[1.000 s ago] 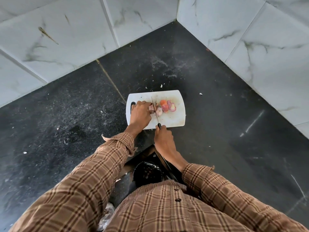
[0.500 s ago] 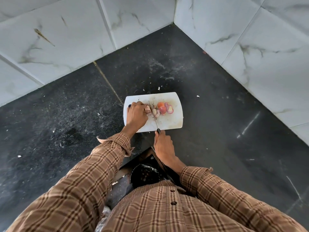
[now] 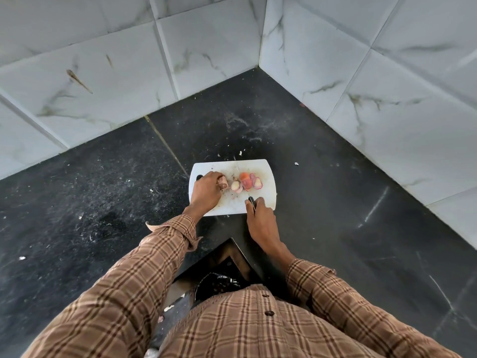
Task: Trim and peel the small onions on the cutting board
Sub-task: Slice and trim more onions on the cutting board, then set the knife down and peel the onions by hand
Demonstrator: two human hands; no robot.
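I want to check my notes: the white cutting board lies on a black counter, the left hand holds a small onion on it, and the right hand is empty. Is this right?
Not quite: the right hand is not empty; it grips a dark knife handle, as the head view shows. The rest stands: the white cutting board lies on the black counter, and the left hand holds a small onion on it.

1. No words, numbers, labels or signs can be read here — not one.
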